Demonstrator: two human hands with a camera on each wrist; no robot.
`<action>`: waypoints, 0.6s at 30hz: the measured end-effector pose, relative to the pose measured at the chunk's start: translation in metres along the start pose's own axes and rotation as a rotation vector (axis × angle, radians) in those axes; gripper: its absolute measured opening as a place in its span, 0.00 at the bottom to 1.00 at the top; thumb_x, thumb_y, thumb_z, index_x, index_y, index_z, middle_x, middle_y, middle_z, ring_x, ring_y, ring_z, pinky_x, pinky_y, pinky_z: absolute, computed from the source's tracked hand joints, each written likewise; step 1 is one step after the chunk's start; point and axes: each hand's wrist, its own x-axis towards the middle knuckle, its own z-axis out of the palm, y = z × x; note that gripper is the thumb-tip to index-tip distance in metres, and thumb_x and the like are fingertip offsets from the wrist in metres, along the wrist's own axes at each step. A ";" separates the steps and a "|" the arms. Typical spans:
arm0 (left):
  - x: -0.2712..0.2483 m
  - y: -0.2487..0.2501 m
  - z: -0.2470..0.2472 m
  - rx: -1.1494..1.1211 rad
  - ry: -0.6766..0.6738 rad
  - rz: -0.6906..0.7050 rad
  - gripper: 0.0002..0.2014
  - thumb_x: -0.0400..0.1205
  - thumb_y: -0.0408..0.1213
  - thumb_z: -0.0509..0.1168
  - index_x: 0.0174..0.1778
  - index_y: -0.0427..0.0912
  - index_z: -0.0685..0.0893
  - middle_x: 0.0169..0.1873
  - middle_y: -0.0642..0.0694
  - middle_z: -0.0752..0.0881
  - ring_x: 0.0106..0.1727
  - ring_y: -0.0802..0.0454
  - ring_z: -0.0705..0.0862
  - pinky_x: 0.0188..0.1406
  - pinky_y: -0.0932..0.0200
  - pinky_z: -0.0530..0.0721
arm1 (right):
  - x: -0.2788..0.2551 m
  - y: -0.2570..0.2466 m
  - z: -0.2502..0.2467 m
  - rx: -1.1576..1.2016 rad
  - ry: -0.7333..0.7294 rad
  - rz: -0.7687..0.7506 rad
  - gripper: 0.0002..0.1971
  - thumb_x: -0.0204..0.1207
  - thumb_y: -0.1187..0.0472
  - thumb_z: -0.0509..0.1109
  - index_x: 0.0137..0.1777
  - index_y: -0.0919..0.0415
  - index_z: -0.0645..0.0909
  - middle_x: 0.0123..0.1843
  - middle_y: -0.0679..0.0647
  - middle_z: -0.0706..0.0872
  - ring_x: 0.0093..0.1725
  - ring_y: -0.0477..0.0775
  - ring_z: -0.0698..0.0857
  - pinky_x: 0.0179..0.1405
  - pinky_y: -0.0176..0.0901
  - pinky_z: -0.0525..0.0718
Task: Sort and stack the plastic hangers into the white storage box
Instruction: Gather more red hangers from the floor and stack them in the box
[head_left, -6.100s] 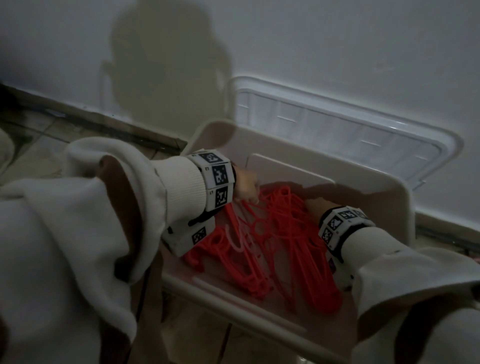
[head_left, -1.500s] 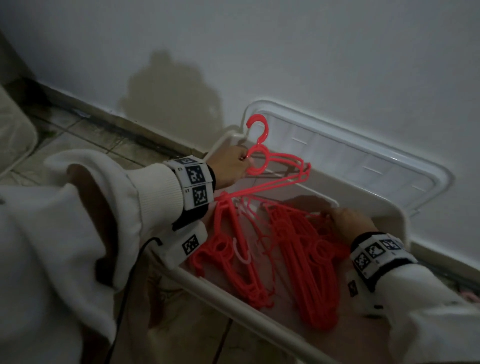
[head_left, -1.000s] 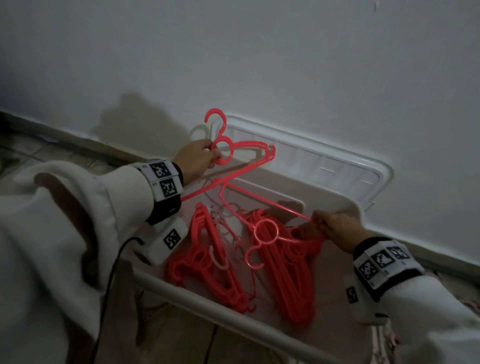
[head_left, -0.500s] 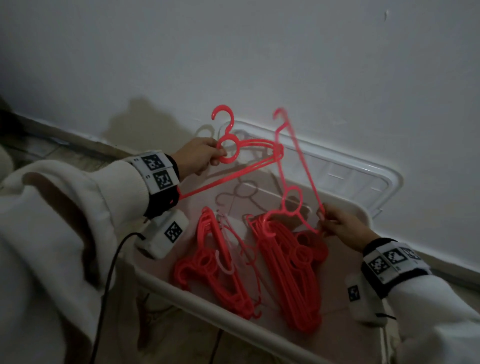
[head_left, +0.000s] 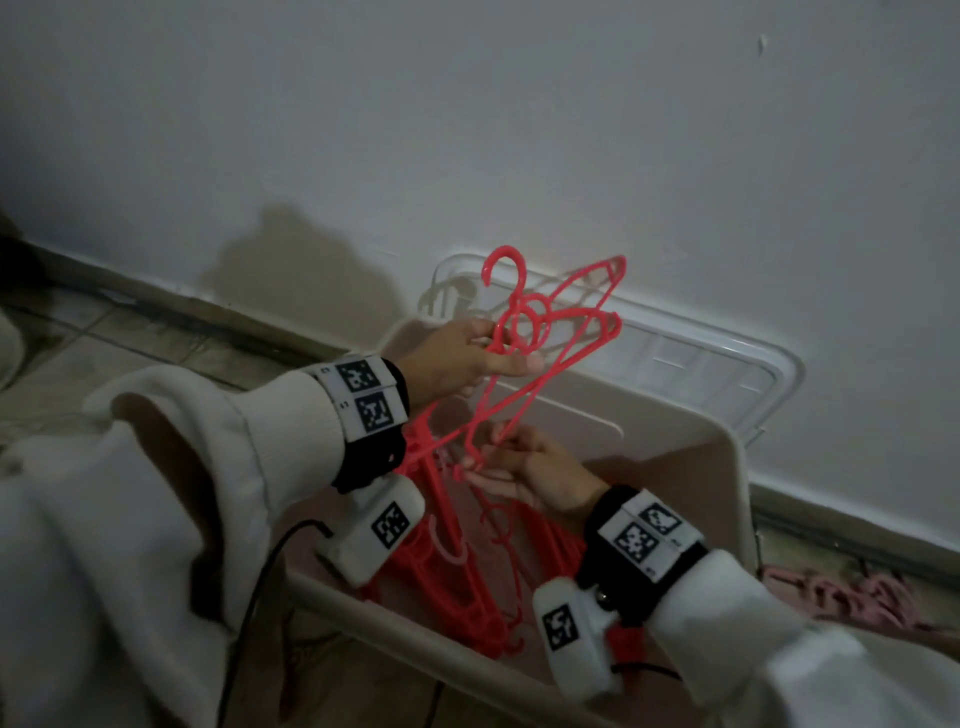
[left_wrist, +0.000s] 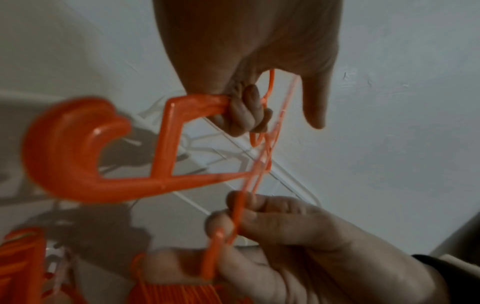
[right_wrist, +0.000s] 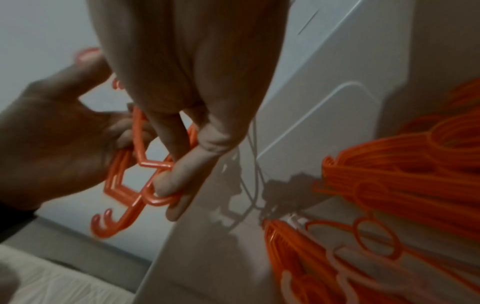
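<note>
- Left hand (head_left: 457, 358) holds two red hangers (head_left: 558, 332) by the neck below the hooks, raised above the white storage box (head_left: 691, 467); fingers curled round the necks, index finger extended.
- Right hand (head_left: 530, 470) pinches the lower end of the same pair; in the right wrist view its fingers (right_wrist: 179, 179) are clenched on the shoulder corner of the hangers.
- Change against half a second ago: then each hand held a separate hanger, well apart, the right one standing nearly upright. Now the two lie together, hooks overlapping, in one grip of the left hand.
- The right hand has shifted from the far side of the box to just below the left hand.
- Judgement: the pairing step looks nearly done; the two hangers are aligned but not yet flush, the upper arms still splay apart at the far end.
- Inside the box two red stacks (head_left: 467, 587) lie on the floor of the box, partly hidden by the wrists; one pale hanger (head_left: 447, 551) sits among them.
- Clear lid (head_left: 727, 364) leans on the wall behind the box.
- Next, presumably: square up the pair, then lay it onto a stack. Risk: hooks snagging the stacked ones.
</note>
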 end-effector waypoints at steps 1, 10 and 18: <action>0.002 -0.002 -0.001 0.019 0.049 0.020 0.12 0.75 0.33 0.73 0.53 0.36 0.83 0.15 0.60 0.76 0.15 0.66 0.69 0.15 0.74 0.66 | 0.002 0.002 0.004 0.017 -0.013 0.013 0.12 0.79 0.80 0.55 0.48 0.61 0.68 0.28 0.53 0.86 0.29 0.47 0.89 0.32 0.35 0.88; 0.007 -0.016 -0.018 0.133 0.049 0.050 0.06 0.82 0.32 0.63 0.41 0.41 0.74 0.20 0.60 0.72 0.24 0.67 0.70 0.25 0.75 0.70 | 0.005 -0.002 0.006 -0.501 -0.166 0.220 0.15 0.82 0.69 0.59 0.67 0.60 0.70 0.58 0.52 0.79 0.50 0.49 0.86 0.45 0.32 0.77; 0.003 -0.022 -0.025 0.166 0.009 -0.042 0.02 0.86 0.35 0.56 0.52 0.42 0.71 0.34 0.54 0.77 0.26 0.62 0.81 0.27 0.67 0.71 | 0.036 0.014 -0.052 -1.545 0.026 0.265 0.19 0.82 0.62 0.59 0.71 0.68 0.71 0.71 0.63 0.76 0.69 0.59 0.76 0.63 0.40 0.69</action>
